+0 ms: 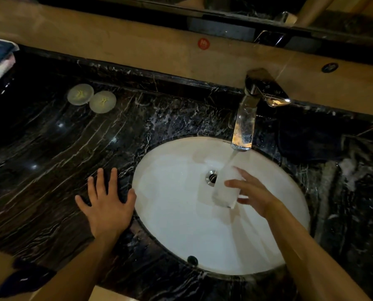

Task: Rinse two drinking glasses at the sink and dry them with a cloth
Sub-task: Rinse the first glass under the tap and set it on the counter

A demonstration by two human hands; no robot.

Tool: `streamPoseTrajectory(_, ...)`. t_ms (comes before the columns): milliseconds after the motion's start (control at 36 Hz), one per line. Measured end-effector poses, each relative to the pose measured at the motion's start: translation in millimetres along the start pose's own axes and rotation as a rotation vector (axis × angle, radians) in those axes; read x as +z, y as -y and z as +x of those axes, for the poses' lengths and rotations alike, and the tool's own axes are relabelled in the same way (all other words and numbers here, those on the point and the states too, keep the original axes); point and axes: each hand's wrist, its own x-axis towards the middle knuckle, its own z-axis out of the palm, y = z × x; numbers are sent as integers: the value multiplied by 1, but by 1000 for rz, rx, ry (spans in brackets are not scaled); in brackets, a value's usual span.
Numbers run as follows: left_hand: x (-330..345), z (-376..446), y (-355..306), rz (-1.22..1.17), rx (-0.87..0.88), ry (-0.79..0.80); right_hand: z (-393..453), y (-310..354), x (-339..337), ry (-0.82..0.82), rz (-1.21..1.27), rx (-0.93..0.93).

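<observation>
Right hand [254, 193] grips clear, wet drinking glass [224, 190] under chrome tap [244, 127] stream, left hand [107, 203] flat and spread on black marble counter [50, 148] — one-handed, slippery hold — glass may drop into white basin [170, 213].

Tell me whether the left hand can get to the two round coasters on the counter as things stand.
Probably yes. The left hand lies flat and empty on the black marble counter, and only bare counter lies between it and the two round coasters.
</observation>
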Motion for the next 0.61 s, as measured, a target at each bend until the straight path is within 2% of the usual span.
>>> streamPoseTrajectory(139,-1,-1,0,-7,2,-1,1,-18,13,66,104,169)
streamPoseTrajectory(333,0,0,0,-2,5,-4,-2,-19,21,70,223,282)
streamPoseTrajectory(500,0,0,0,4,2,-1,0,-13,20,87,282,254)
streamPoseTrajectory(611,0,0,0,-2,-3,5,-1,-5,17,62,217,125)
